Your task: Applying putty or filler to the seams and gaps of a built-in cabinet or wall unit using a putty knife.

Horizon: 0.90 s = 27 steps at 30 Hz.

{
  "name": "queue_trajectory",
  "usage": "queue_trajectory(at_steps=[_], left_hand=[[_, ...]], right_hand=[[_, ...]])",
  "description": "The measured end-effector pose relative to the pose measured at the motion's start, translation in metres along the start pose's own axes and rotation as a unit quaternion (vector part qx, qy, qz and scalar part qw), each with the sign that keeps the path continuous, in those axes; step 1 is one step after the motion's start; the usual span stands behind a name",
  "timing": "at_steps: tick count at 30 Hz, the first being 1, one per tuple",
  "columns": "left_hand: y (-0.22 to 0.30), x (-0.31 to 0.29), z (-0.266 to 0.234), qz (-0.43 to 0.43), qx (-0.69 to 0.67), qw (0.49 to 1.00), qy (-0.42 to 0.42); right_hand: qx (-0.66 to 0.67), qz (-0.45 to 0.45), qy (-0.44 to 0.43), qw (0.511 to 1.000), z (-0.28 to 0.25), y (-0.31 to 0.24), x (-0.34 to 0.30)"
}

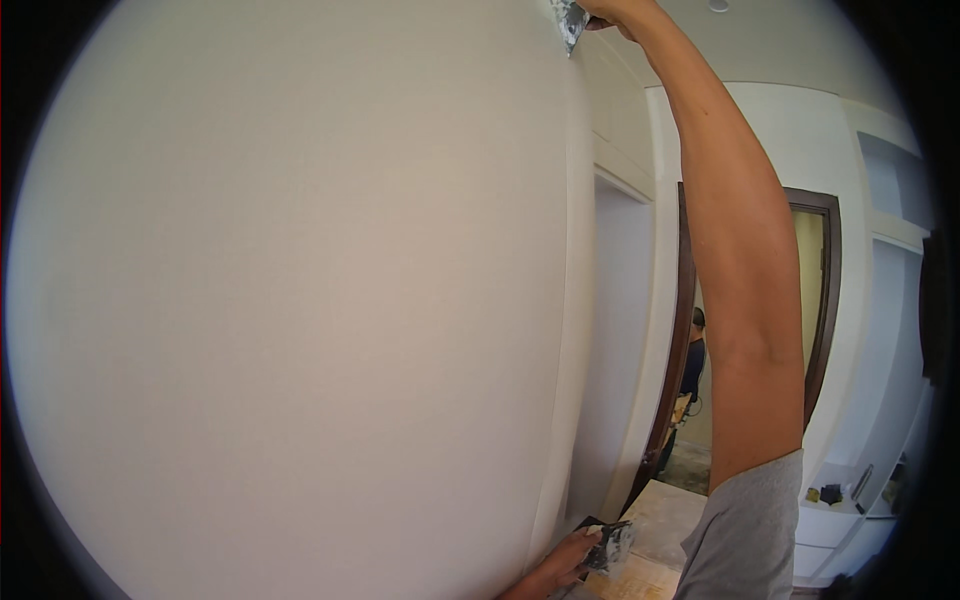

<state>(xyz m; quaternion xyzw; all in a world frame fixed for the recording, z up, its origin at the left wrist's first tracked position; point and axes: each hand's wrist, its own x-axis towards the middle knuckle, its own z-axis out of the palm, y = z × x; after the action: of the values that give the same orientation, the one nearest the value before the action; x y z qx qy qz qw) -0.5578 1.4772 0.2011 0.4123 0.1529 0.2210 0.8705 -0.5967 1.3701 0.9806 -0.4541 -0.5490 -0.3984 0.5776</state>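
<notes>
High overhead, my right hand (622, 14) grips a putty knife (570, 26), its metal blade smeared with white putty. The blade is at the upper end of the pale wall's right-hand corner edge (572, 250); the frame's top cuts off part of the hand. Low down, my left hand (572, 556) is closed on a second putty knife (612, 546), whose dark, wide blade carries patches of white putty. That hand is beside the foot of the same corner. A smooth, off-white wall (320, 300) fills the view to the left.
Past the corner are a white recess (617, 330) and a dark-framed doorway (828, 290). Beyond the doorway stands a person in dark clothes (693, 365). White built-in shelves (885, 330) line the right, with small items (830, 494) on a ledge. Below lies a pale, board-like surface (665, 525).
</notes>
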Motion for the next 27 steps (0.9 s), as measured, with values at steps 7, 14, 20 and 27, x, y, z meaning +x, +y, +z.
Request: queue_trajectory(at_steps=[7,14,20,27], left_hand=[[0.001,0.004,-0.004,0.0,0.009,1.0,-0.005],[0.008,0.0,-0.003,0.004,0.021,1.0,0.019],[0.003,-0.001,-0.003,0.01,0.025,0.999,0.035],[0.006,-0.002,-0.004,0.01,0.016,1.0,-0.012]], right_hand=[[0.092,0.011,0.018,0.996,0.002,0.019,-0.004],[0.091,0.031,0.01,0.995,0.007,0.013,-0.003],[0.003,0.016,-0.001,1.0,0.009,-0.002,0.0],[-0.008,-0.029,0.018,0.999,0.001,0.018,-0.011]])
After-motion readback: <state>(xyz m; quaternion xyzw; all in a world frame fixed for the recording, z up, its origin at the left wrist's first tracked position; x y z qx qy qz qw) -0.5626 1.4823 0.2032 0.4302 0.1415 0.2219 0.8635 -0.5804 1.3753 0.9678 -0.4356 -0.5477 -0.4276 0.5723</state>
